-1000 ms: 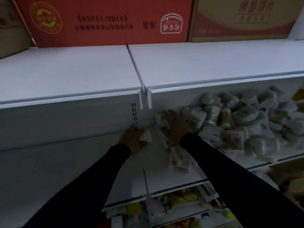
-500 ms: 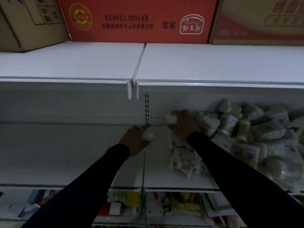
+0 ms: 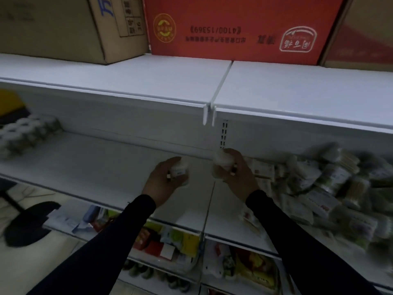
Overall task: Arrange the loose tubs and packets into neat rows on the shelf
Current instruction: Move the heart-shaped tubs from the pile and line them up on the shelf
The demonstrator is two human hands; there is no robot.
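Head view: the white shelf (image 3: 119, 167) runs across the middle of the picture, and a slotted upright post (image 3: 223, 133) at its back wall serves as the landmark. Just below and left of the post, the left hand (image 3: 163, 184) grips a small white tub (image 3: 180, 170); its fingers (image 3: 170, 177) curl round the tub, which is held just above the shelf board. Directly below the post, the right hand (image 3: 236, 175) holds a second white tub (image 3: 221, 161), thumb and fingers wrapped round it, the tub's pale lid facing the post. The two tubs are near each other but apart, one on each side of the seam between shelf boards. Both arms wear dark sleeves (image 3: 119, 241).

Right of the post, a loose heap of tubs and packets (image 3: 323, 184) lies jumbled on the shelf, blurred in detail. Far left of the post, a row of round containers (image 3: 25, 133) lies near the shelf's back.

Above the post, on the top shelf, stand a red carton (image 3: 234, 26) and, left of it, a brown cardboard box (image 3: 63, 28). Below the post, the lower shelf holds colourful packets (image 3: 170, 241).
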